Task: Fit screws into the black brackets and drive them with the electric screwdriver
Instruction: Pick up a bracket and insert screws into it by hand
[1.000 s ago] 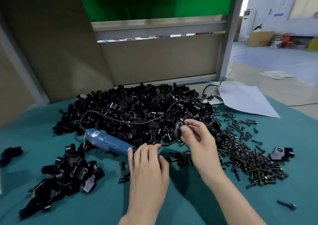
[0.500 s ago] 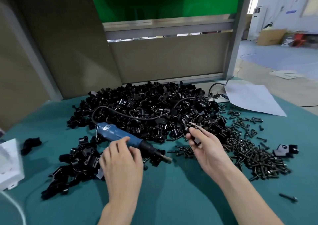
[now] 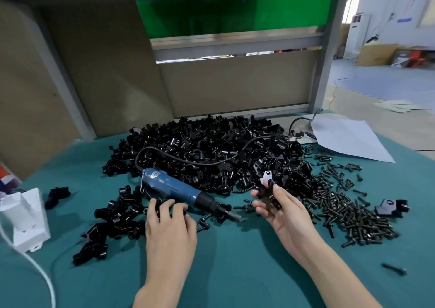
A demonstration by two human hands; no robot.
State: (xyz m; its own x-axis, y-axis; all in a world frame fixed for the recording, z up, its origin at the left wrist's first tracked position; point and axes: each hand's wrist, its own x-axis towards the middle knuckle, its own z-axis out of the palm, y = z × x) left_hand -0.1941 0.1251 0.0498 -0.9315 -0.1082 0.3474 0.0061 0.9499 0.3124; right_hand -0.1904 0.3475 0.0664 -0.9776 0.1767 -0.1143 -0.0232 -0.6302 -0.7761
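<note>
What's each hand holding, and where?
Right hand pinches a black bracket by its lower end; left hand rests beside the electric screwdriver, gripping nothing.

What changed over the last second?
Left hand slid back off the electric screwdriver, uncovering its tip; its fingers now rest on loose brackets beside it. Right hand rolled palm-up, still pinching a black bracket. Screwdriver, bracket heap and screw pile stayed put.

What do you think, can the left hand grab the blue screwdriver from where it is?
Probably yes. The left hand sits just in front of the blue screwdriver, fingers loose and seemingly empty, with only a few small black brackets under and beside them. Nothing big blocks the way.
</note>
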